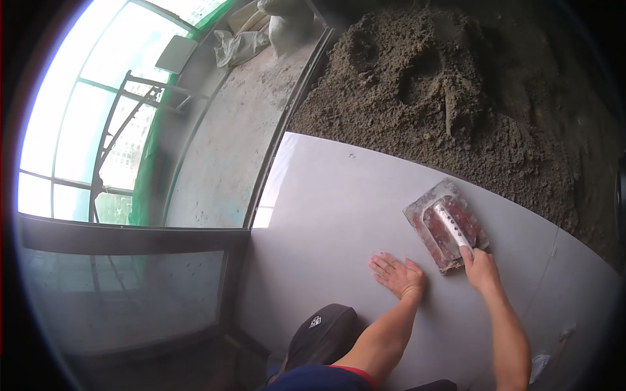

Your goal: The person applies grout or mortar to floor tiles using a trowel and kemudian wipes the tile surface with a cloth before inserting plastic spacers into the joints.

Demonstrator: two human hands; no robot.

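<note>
A large, glossy pale floor tile (326, 195) lies beneath both hands. My left hand (398, 276) rests flat on its surface, fingers stretched out and nothing held. To the right of it, my right hand (481, 267) is wrapped around the near end of the light-coloured handle of a plastering float (433, 238). The float has a rectangular base, reddish and smeared with grey mortar, and sits on the tile close to its far edge. Past that edge spreads a bed of loose, grey-brown damp mortar (417, 85), heaped and uneven.
A door track (287, 111) runs along the tile's left side, with a dusty floor strip (241, 124) beyond. There stand a metal frame (111, 143) and pale sacks (287, 29). A glass panel (124, 300) is lower left. My dark-covered knee (326, 332) is near the tile; a joint (541, 280) crosses right.
</note>
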